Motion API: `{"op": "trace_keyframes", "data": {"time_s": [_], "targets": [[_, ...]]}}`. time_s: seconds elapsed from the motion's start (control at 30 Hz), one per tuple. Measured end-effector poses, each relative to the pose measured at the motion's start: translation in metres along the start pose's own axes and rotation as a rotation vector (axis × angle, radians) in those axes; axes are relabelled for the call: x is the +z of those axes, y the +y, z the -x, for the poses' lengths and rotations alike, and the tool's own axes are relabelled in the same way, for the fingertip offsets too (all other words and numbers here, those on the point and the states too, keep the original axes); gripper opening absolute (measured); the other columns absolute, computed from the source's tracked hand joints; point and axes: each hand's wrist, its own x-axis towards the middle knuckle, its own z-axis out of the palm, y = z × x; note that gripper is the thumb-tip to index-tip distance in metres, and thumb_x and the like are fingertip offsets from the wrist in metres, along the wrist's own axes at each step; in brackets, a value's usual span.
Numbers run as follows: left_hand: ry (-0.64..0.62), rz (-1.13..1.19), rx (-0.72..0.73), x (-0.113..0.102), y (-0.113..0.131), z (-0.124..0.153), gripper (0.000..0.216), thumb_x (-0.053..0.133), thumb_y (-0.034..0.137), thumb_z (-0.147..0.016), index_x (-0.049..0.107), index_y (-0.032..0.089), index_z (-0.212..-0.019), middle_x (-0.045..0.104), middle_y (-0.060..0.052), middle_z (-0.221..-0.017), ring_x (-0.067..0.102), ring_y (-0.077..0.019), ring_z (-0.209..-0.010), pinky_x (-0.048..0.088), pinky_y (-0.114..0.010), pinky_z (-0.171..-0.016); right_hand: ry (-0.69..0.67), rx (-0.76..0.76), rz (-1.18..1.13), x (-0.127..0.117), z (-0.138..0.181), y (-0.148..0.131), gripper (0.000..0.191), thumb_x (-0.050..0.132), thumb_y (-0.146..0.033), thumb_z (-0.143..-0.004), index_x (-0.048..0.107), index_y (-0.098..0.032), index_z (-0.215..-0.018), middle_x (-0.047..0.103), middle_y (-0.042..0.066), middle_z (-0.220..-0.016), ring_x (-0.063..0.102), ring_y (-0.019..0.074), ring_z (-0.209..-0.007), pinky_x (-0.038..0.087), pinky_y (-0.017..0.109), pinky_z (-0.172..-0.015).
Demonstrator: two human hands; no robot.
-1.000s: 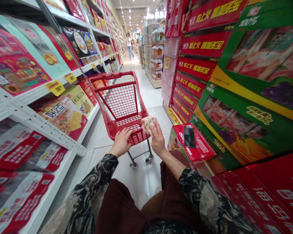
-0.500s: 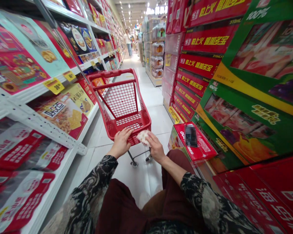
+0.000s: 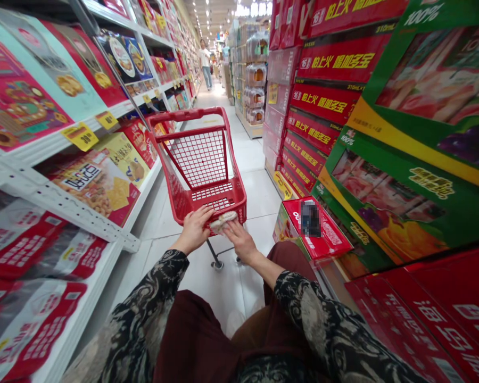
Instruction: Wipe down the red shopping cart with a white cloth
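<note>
A small red shopping cart [image 3: 201, 159] stands in the aisle just ahead of me. My left hand [image 3: 195, 229] rests curled over the cart's near rim. Beside it, my right hand [image 3: 239, 239] pinches a small pale wrapped snack packet [image 3: 223, 218] and presses it onto the same rim, right next to the left fingertips. Both patterned sleeves and my dark red skirt fill the bottom of the view.
Shelves of snack boxes with yellow price tags [image 3: 80, 136] line the left. Stacked red drink cartons [image 3: 323, 101] and green juice cartons [image 3: 415, 122] wall the right, with a red box [image 3: 315, 229] jutting low. A person [image 3: 205, 66] walks far down the white-tiled aisle.
My right hand has brought the packet down and left from above the cart onto its near rim, next to the left hand. The left hand has stayed on the rim.
</note>
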Motion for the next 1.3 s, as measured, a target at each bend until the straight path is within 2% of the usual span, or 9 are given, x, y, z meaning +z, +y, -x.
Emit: {"op": "trace_keyframes", "data": {"time_s": [0.17, 0.27, 0.43, 0.57, 0.7, 0.83, 1.0, 1.1, 1.3], "targets": [[-0.009, 0.019, -0.008, -0.001, -0.002, -0.005, 0.057, 0.043, 0.013, -0.064, 0.054, 0.022, -0.120, 0.053, -0.007, -0.132, 0.041, -0.0227, -0.128, 0.030, -0.046, -0.102, -0.061, 0.088, 0.001, -0.007, 0.024, 0.009, 0.033, 0.043, -0.008, -0.085, 0.063, -0.018, -0.110, 0.051, 0.009, -0.133, 0.029, 0.0177, -0.135, 0.036, 0.038, -0.107], [-0.022, 0.033, -0.011, -0.002, -0.002, -0.007, 0.057, 0.043, 0.012, -0.065, 0.055, 0.020, -0.120, 0.053, -0.008, -0.132, 0.041, -0.0229, -0.128, 0.030, -0.047, -0.102, 0.036, 0.091, 0.008, -0.025, 0.026, 0.000, 0.040, 0.039, -0.004, -0.084, 0.061, -0.016, -0.114, 0.051, 0.011, -0.132, 0.031, 0.0184, -0.134, 0.037, 0.040, -0.106], [-0.027, 0.065, 0.007, -0.002, -0.001, -0.008, 0.057, 0.043, 0.011, -0.064, 0.056, 0.021, -0.119, 0.053, -0.007, -0.132, 0.041, -0.0222, -0.127, 0.028, -0.047, -0.103, 0.257, 0.030, -0.010, -0.058, -0.002, -0.024, 0.051, 0.035, -0.003, -0.085, 0.046, -0.023, -0.131, 0.037, 0.006, -0.144, 0.026, 0.0187, -0.136, 0.030, 0.045, -0.111], [-0.040, 0.066, 0.003, -0.001, 0.004, -0.010, 0.057, 0.043, 0.012, -0.065, 0.056, 0.022, -0.119, 0.053, -0.007, -0.131, 0.042, -0.0221, -0.127, 0.028, -0.048, -0.104, 0.156, 0.016, 0.048, -0.046, -0.014, -0.020, 0.048, 0.035, -0.005, -0.086, 0.050, -0.021, -0.129, 0.037, 0.007, -0.143, 0.023, 0.0200, -0.137, 0.031, 0.045, -0.110], [-0.051, 0.056, 0.022, -0.001, 0.007, -0.013, 0.055, 0.042, 0.013, -0.067, 0.055, 0.021, -0.120, 0.054, -0.007, -0.131, 0.042, -0.0212, -0.127, 0.028, -0.047, -0.105, 0.017, 0.043, 0.127, -0.022, 0.001, -0.004, 0.043, 0.038, -0.005, -0.085, 0.054, -0.017, -0.124, 0.044, 0.009, -0.139, 0.022, 0.0192, -0.137, 0.031, 0.042, -0.111], [-0.063, 0.017, 0.026, 0.000, 0.006, -0.017, 0.059, 0.042, 0.011, -0.066, 0.053, 0.022, -0.123, 0.052, -0.007, -0.133, 0.039, -0.0217, -0.129, 0.024, -0.049, -0.107, -0.078, -0.003, 0.131, -0.018, 0.017, 0.000, 0.036, 0.043, -0.007, -0.086, 0.059, -0.016, -0.117, 0.051, 0.009, -0.133, 0.028, 0.0170, -0.135, 0.034, 0.037, -0.109], [-0.062, 0.065, 0.014, -0.008, -0.006, -0.021, 0.068, 0.043, 0.014, -0.064, 0.042, 0.020, -0.132, 0.044, -0.008, -0.140, 0.032, -0.0234, -0.133, 0.022, -0.052, -0.108, 0.075, -0.019, -0.014, -0.041, 0.000, -0.028, 0.042, 0.038, -0.006, -0.087, 0.055, -0.019, -0.123, 0.047, 0.008, -0.137, 0.025, 0.0188, -0.136, 0.031, 0.043, -0.111], [-0.059, 0.059, -0.056, -0.011, -0.018, -0.019, 0.060, 0.042, 0.022, -0.070, 0.044, 0.017, -0.130, 0.043, -0.011, -0.140, 0.030, -0.0263, -0.134, 0.015, -0.056, -0.109, 0.151, -0.016, -0.102, -0.053, -0.024, -0.039, 0.044, 0.037, -0.008, -0.088, 0.052, -0.023, -0.127, 0.043, 0.005, -0.139, 0.023, 0.0200, -0.137, 0.027, 0.047, -0.112], [-0.089, 0.090, -0.103, -0.012, -0.019, -0.016, 0.045, 0.030, 0.033, -0.085, 0.054, 0.022, -0.122, 0.049, -0.008, -0.136, 0.033, -0.0261, -0.132, 0.011, -0.058, -0.108, 0.041, 0.027, -0.079, -0.045, -0.049, -0.016, 0.039, 0.040, -0.009, -0.087, 0.060, -0.024, -0.116, 0.046, 0.005, -0.137, 0.023, 0.0185, -0.137, 0.027, 0.045, -0.112]]}}
